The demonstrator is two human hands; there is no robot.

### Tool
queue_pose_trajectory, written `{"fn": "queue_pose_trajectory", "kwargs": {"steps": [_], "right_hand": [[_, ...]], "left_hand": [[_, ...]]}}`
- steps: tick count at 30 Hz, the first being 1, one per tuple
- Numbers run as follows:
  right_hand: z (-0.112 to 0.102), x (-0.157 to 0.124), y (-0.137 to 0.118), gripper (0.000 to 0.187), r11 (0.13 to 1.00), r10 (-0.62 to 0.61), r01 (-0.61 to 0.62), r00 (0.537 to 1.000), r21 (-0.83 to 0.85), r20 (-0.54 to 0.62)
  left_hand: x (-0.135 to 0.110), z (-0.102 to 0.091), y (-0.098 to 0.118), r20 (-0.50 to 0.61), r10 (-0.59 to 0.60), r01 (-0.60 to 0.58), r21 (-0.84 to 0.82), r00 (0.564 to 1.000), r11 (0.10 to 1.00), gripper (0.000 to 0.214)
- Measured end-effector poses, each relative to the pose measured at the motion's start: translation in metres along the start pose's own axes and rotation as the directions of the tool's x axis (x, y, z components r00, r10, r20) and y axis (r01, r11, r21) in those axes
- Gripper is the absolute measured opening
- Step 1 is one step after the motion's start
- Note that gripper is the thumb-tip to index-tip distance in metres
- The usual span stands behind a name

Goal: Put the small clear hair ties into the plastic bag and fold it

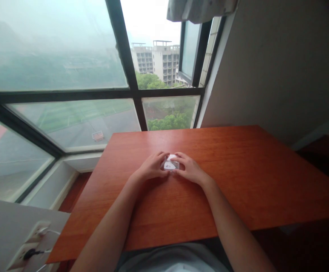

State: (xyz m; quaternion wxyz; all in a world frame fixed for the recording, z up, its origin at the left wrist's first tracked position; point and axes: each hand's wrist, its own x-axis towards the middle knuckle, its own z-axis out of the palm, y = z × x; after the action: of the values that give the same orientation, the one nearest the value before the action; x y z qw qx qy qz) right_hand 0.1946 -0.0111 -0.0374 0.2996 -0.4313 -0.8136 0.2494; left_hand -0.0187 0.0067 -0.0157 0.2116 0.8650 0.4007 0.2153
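A small clear and white box-like thing (pixel 170 164) sits at the middle of the reddish-brown wooden table (pixel 238 170), with some dark print on its face. My left hand (pixel 154 166) curves around its left side, thumb at the near edge and fingers at the far edge. From the right, my right hand (pixel 189 169) grips it the same way, thumb below and fingers above. Both forearms reach in over the near edge of the table. The exact kind of the thing is too small to make out.
Beyond the table stands a dark-framed window (pixel 96 95), with one open pane (pixel 189 51) and a bit of curtain (pixel 201 10) above. A grey wall (pixel 272 68) rises on the right. At lower left, wall sockets (pixel 25 253) hold plugs and cords.
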Motion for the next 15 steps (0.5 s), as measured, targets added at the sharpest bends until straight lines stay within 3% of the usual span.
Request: {"fn": "queue_pose_trajectory", "kwargs": {"steps": [15], "right_hand": [[0.002,0.000,0.001,0.047,1.000,0.006,-0.006,1.000,0.021,-0.002]], "left_hand": [[0.001,-0.003,-0.012,0.059,0.031,-0.019,-0.200,0.998,0.980,0.060]]}}
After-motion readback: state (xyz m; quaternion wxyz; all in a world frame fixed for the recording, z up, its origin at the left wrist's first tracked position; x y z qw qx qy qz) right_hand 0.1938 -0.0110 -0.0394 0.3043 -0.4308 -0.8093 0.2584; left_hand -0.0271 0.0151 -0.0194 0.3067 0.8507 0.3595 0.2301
